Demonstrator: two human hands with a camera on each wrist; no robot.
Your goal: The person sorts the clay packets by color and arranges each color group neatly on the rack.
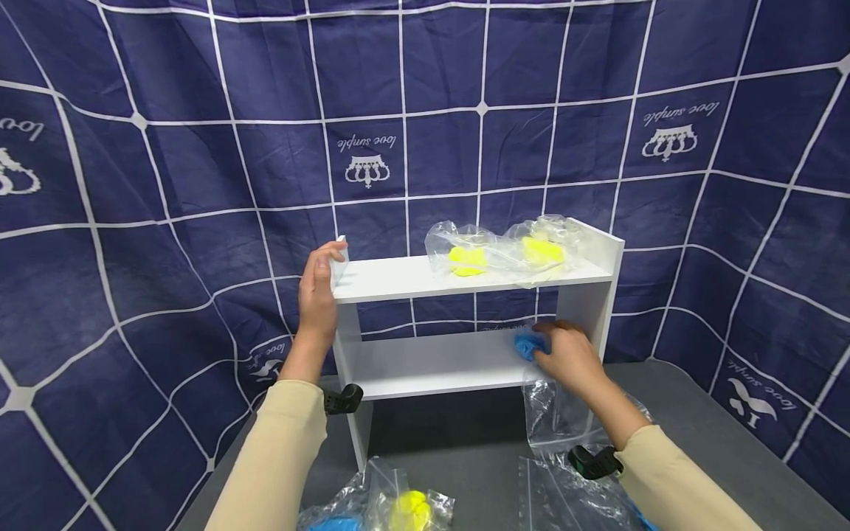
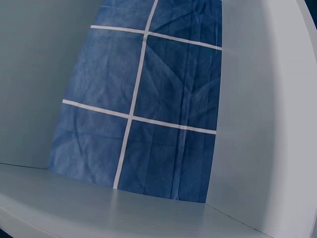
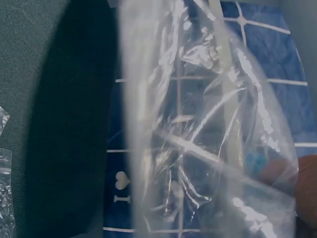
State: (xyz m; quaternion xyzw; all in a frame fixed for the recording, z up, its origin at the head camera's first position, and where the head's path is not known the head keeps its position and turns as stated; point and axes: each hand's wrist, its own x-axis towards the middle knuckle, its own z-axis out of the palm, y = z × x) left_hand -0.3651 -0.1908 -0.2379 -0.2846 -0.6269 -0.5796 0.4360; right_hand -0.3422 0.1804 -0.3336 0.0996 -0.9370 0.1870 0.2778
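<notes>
A white two-tier shelf unit (image 1: 425, 365) stands on the dark grey surface. My left hand (image 1: 317, 295) grips the top of its left side panel, with the fingers bent over the edge. At the right end of the lower tier, my right hand (image 1: 571, 358) pinches a clear zip bag (image 1: 551, 417) by the part with a blue lump (image 1: 529, 345) inside. The rest of the bag hangs below the board's front edge. In the right wrist view the clear bag (image 3: 198, 129) covers much of the picture, and only part of the right hand (image 3: 306, 191) shows.
Clear bags with yellow lumps (image 1: 468, 260) lie on the upper tier towards the right. In front of the unit are a bag with a yellow lump (image 1: 412, 510), a blue one (image 1: 335, 524) and another clear bag (image 1: 564, 498). A blue gridded cloth (image 1: 438, 147) hangs behind.
</notes>
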